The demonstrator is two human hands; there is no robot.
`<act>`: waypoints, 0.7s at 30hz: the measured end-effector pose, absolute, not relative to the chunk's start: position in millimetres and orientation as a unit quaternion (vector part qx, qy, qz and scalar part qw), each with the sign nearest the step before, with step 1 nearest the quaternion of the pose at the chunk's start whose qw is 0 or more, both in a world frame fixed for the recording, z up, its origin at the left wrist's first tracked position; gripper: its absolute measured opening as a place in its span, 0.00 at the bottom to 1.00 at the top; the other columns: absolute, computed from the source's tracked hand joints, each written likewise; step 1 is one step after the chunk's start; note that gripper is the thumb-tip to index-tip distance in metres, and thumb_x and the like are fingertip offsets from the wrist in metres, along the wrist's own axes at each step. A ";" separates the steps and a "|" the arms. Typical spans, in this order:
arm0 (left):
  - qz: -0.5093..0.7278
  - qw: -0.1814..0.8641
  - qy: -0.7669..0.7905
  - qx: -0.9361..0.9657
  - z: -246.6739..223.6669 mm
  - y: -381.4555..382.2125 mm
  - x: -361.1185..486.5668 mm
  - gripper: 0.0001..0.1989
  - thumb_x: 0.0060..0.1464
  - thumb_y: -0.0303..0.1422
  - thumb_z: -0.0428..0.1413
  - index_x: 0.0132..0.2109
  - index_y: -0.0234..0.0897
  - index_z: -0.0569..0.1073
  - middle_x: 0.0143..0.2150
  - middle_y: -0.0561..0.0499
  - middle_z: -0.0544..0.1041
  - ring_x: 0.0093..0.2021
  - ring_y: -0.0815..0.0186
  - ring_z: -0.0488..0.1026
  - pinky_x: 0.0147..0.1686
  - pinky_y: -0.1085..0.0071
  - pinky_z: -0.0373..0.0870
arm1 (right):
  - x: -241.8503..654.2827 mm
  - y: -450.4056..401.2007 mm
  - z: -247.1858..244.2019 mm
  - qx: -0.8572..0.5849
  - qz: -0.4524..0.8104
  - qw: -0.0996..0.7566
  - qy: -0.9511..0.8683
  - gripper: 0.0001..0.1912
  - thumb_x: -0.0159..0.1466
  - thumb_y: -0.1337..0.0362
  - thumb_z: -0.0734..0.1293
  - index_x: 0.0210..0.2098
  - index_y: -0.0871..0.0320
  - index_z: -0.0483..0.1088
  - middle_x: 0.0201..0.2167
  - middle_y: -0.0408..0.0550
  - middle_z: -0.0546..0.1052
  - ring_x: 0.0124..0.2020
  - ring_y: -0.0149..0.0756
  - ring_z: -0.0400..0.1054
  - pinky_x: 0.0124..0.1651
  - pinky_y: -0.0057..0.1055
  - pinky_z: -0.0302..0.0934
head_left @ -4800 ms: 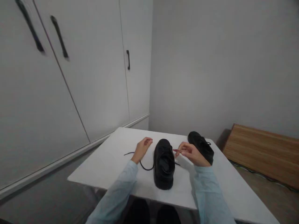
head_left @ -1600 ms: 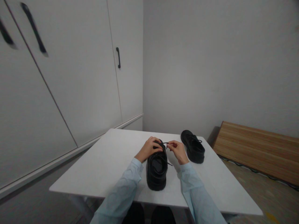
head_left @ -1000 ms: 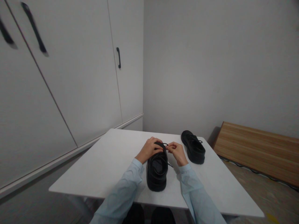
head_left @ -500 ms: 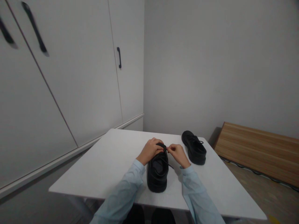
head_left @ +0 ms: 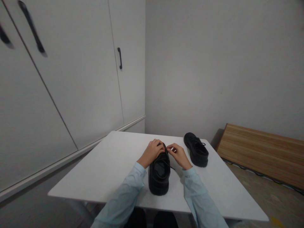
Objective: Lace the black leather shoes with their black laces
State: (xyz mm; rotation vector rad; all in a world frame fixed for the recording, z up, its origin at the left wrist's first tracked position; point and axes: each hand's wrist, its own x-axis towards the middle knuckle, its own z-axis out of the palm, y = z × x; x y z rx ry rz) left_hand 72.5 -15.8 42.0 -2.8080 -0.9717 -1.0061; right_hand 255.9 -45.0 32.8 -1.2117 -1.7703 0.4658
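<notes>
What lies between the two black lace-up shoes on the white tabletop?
The person's bare right hand and a loose, thin black lace end, as the head view shows.

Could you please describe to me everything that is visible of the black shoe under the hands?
The shoe is black, with a thick black sole, a smooth leather-like look and a dark interior visible through its opening. It stands upright on the white table, toe pointing away from the person. The left hand rests over its front; the right hand's fingertips are at the lacing's right side. A loose lace extends rightward. The hands partly hide the toe.
</notes>
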 end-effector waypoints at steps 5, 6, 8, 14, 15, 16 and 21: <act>-0.357 -0.050 -0.311 -0.880 36.1 -10.9 69.9 0.07 0.59 0.31 0.49 0.36 0.36 0.70 0.38 0.47 0.70 0.41 0.62 0.65 0.42 0.65 0.63 | 255.8 -42.9 30.2 -0.478 0.246 0.472 -0.698 0.07 0.57 0.62 0.65 0.30 0.58 0.73 0.32 0.47 0.74 0.30 0.34 0.66 0.31 0.29 0.59; -0.366 -0.066 -0.311 -0.875 35.8 -10.2 70.0 0.07 0.60 0.31 0.48 0.35 0.36 0.70 0.37 0.48 0.70 0.40 0.62 0.65 0.42 0.66 0.63 | 255.8 -42.6 29.7 -0.479 0.254 0.473 -0.694 0.06 0.56 0.62 0.65 0.29 0.58 0.73 0.31 0.47 0.74 0.30 0.34 0.66 0.31 0.29 0.59; -0.398 -0.109 -0.312 -0.856 36.9 -9.8 69.8 0.09 0.60 0.31 0.46 0.34 0.35 0.68 0.35 0.48 0.70 0.38 0.63 0.65 0.41 0.67 0.63 | 255.2 -42.2 28.8 -0.480 0.276 0.472 -0.686 0.07 0.56 0.62 0.65 0.30 0.58 0.73 0.32 0.48 0.74 0.31 0.35 0.66 0.31 0.30 0.60; -0.507 -0.266 -0.326 -0.752 47.9 -14.8 61.8 0.11 0.61 0.36 0.44 0.35 0.35 0.67 0.32 0.50 0.70 0.36 0.65 0.67 0.39 0.69 0.64 | 251.8 -43.6 29.5 -0.470 0.301 0.470 -0.684 0.09 0.57 0.62 0.64 0.34 0.56 0.74 0.36 0.48 0.72 0.33 0.35 0.65 0.30 0.29 0.60; -0.518 -0.291 -0.320 -0.738 49.4 -15.5 60.3 0.12 0.61 0.37 0.44 0.35 0.35 0.67 0.32 0.50 0.70 0.36 0.65 0.68 0.40 0.69 0.64 | 251.5 -43.9 29.7 -0.469 0.301 0.473 -0.682 0.08 0.57 0.62 0.64 0.33 0.56 0.74 0.35 0.47 0.72 0.33 0.34 0.65 0.30 0.29 0.60; -0.528 -0.318 -0.309 -0.724 50.7 -15.9 59.2 0.13 0.61 0.39 0.44 0.35 0.35 0.67 0.33 0.50 0.70 0.36 0.66 0.68 0.40 0.69 0.65 | 251.4 -44.1 29.7 -0.469 0.303 0.476 -0.679 0.07 0.57 0.62 0.65 0.32 0.57 0.74 0.35 0.47 0.72 0.33 0.34 0.64 0.30 0.28 0.60; -0.568 -0.465 -0.244 -0.634 53.9 -17.2 59.1 0.18 0.57 0.48 0.48 0.34 0.35 0.64 0.32 0.50 0.71 0.36 0.66 0.71 0.40 0.67 0.68 | 252.7 -41.6 25.5 -0.478 0.319 0.486 -0.658 0.06 0.54 0.62 0.66 0.30 0.58 0.71 0.34 0.46 0.72 0.32 0.34 0.64 0.30 0.28 0.59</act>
